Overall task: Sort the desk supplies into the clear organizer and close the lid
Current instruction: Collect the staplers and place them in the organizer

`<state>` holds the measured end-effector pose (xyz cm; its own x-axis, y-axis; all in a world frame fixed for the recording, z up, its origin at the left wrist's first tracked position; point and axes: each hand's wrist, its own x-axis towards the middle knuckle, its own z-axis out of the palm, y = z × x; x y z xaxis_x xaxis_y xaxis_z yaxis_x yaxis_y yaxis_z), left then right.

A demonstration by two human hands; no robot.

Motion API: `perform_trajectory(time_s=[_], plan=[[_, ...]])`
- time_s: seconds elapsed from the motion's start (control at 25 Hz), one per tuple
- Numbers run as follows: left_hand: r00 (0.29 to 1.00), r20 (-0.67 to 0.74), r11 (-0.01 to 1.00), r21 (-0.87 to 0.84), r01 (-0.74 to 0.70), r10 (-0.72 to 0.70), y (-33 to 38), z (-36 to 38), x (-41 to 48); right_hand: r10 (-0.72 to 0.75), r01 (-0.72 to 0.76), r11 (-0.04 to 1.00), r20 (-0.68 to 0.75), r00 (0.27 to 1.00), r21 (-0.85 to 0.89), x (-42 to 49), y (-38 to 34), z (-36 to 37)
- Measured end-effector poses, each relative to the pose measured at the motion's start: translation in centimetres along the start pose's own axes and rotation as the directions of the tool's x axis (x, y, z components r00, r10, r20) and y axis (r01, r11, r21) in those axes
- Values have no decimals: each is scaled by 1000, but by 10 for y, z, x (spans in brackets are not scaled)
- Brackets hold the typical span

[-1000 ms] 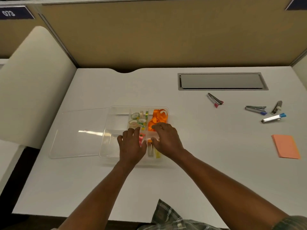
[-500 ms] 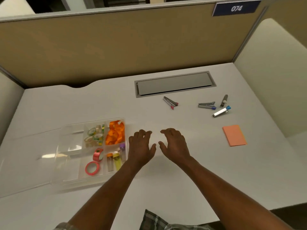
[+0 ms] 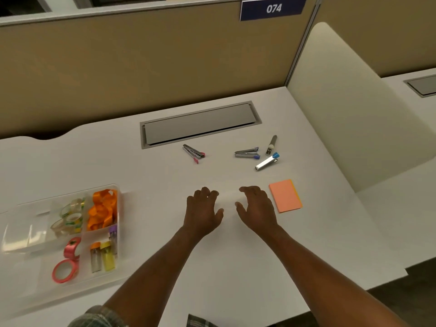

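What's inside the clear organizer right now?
The clear organizer holds clear tape rolls, orange ribbon, pink tape rolls and small capped vials. Its leftmost section is lost in glare, so its contents are unclear.

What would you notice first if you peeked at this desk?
Two bare hands, left and right, hover empty over the middle of the white desk. At the left sits a clear plastic organizer with bright orange ribbon inside; an orange sticky-note pad lies beside the right hand.
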<state>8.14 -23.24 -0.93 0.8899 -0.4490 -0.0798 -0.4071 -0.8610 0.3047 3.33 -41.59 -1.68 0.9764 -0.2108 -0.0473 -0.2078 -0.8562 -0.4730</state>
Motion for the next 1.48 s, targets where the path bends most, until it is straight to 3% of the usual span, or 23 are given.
perform_trajectory(time_s=[0.24, 0.44, 0.56, 0.68, 0.84, 0.96, 1.08, 1.16, 1.24, 1.36, 1.4, 1.48], plan=[[998, 61, 995, 101, -15, 9, 2, -1, 49, 270, -270, 963, 113, 956, -13, 60, 43, -30], [989, 108, 965, 251, 74, -104, -25, -21, 99, 371, -368, 928, 166, 914, -48, 116, 58, -44], [976, 128, 944, 302, 131, -176, -42, -29, 126, 398, -383, 917, 228, 889, -110, 136, 61, -37], [963, 194, 927, 358, 110, -189, -53, -28, 146, 395, -381, 918, 185, 900, -109, 134, 56, -34], [955, 247, 905, 423, 44, -162, -65, -21, 164, 262, -245, 961, 139, 955, -128, 112, 52, -23], [985, 157, 889, 458, -12, -68, -70, -15, 161, 240, -240, 971, 145, 960, -21, 98, 46, -12], [988, 147, 922, 386, -16, -45, -71, -10, 141, 283, -307, 931, 143, 948, 195, 84, 33, -6], [983, 164, 941, 339, 20, -80, -71, -6, 121, 358, -420, 796, 220, 908, 437, 73, 21, -2], [979, 140, 965, 237, 111, -147, -70, -2, 100, 420, -548, 518, 362, 832, 657, 61, 9, 1], [941, 158, 935, -147, 323, -300, -68, -4, 70, 383, -645, 134, 561, 734, 752, 47, -15, -1], [915, 216, 862, -314, 397, -342, -68, -7, 61, 343, -655, 53, 602, 721, 754, 42, -24, -2], [849, 372, 586, -614, 529, -376, -70, -18, 38, 280, -665, -44, 648, 708, 746, 33, -45, 0]])
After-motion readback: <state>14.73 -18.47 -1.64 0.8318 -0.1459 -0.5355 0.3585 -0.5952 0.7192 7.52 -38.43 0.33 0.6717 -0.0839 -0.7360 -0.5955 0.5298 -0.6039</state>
